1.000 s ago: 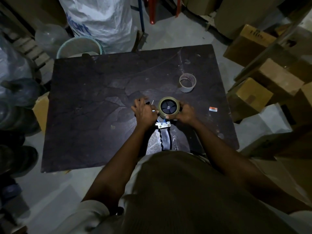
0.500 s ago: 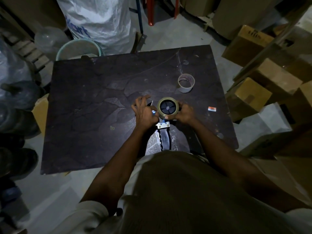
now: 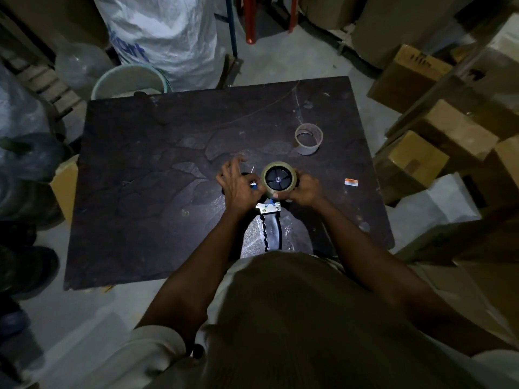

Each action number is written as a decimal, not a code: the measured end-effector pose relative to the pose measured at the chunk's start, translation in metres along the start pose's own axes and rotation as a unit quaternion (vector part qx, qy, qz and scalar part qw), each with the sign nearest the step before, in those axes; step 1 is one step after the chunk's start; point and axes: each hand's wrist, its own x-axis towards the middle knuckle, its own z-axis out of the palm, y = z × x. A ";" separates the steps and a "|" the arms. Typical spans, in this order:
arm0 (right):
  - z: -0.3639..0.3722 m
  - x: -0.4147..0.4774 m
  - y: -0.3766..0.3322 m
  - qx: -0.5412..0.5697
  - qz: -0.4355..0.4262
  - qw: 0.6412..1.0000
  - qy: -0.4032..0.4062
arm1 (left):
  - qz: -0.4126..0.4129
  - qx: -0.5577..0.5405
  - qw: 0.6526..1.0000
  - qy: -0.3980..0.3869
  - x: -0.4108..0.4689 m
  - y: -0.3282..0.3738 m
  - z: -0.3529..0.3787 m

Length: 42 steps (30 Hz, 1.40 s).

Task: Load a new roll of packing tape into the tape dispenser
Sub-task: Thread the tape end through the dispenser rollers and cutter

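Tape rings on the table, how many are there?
2. The new tape roll sits on the dispenser between both hands; the empty core stands alone farther back to the right. None seem hidden.

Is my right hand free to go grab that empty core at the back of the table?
Probably not yet: the right hand is gripping the tape roll on the dispenser. Otherwise the bare table leaves the path to the core open.
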 end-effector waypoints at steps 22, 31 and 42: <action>0.004 0.001 0.001 -0.041 -0.014 0.999 0.008 | 0.025 0.157 0.977 -0.141 0.009 0.006 -0.013; 0.004 -0.006 0.002 0.020 -0.025 0.999 0.019 | 0.041 0.126 0.986 -0.098 0.005 0.003 -0.009; 0.002 -0.008 0.000 0.017 -0.008 1.000 0.014 | 0.063 0.169 0.976 -0.125 0.009 0.017 -0.023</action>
